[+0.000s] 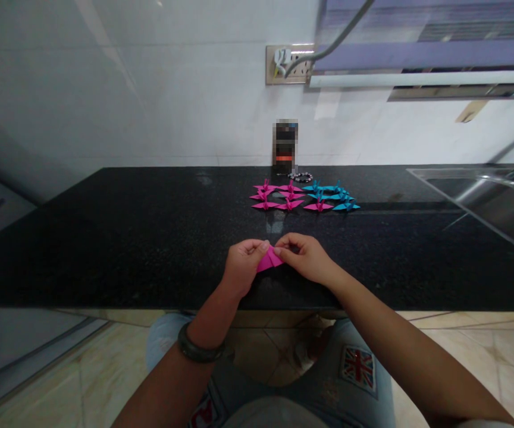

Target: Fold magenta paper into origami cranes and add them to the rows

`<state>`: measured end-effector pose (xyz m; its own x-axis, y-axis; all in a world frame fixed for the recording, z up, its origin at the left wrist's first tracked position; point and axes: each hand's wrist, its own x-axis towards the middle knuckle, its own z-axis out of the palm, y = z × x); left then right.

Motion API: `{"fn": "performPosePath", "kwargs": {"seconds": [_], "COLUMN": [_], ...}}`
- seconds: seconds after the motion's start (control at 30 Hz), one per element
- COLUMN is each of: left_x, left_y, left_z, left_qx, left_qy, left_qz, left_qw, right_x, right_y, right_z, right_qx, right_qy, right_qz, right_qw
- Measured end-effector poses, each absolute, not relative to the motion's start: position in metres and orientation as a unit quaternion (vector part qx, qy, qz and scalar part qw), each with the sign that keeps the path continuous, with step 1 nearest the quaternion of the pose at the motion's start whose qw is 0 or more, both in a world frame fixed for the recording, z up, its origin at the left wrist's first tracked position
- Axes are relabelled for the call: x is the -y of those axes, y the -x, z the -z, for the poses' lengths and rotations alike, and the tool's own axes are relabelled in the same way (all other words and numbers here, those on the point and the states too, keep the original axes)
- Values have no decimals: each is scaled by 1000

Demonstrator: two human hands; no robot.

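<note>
Here we are at the lower middle of the frame, and the pink paper (269,260) sits right between the two hands, over the dark countertop (105,238) near its front edge. Neither hand is nearer: both are on it! The left hand (243,264) has its left side pinched between thumb and fingers; the right hand (306,257) grips the upper right corner, thumb on top. Look at the lie of it: longer side running roughly left to right, tipped slightly up toward the right, narrower end pointing to the top of the frame, a fold line down the middle. So the long axis stretches from one hand across to the other. Whether the paper touches the counter, I can't tell. Beyond, just above the centre of the frame, the pink birds (265,205) and blue birds (346,206) stand in rows, well apart from both hands.
</note>
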<state>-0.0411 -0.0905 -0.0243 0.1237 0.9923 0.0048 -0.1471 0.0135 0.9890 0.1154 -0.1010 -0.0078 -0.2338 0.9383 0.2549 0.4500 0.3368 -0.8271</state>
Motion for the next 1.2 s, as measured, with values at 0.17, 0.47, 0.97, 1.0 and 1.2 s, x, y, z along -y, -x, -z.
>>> {"fn": "performPosePath", "kwargs": {"seconds": [0.17, 0.47, 0.97, 1.0, 1.2], "left_x": [88, 88, 92, 92, 92], "left_y": [42, 45, 42, 42, 41], "left_z": [26, 28, 23, 23, 25], "left_qx": [-426, -426, -436, -436, -433], "left_qy": [-491, -511, -479, -481, -487], "left_qz": [-506, -469, -495, -495, -496], "left_qw": [567, 581, 579, 577, 574], "right_x": [98, 97, 97, 97, 90], "right_y": [-113, -113, -114, -113, -109], "right_z": [5, 6, 5, 5, 6], "right_qx": [704, 690, 680, 678, 662], "right_qy": [474, 478, 490, 490, 475], "right_qz": [-374, -389, -388, -392, -430], "right_qw": [375, 379, 384, 383, 388]}}
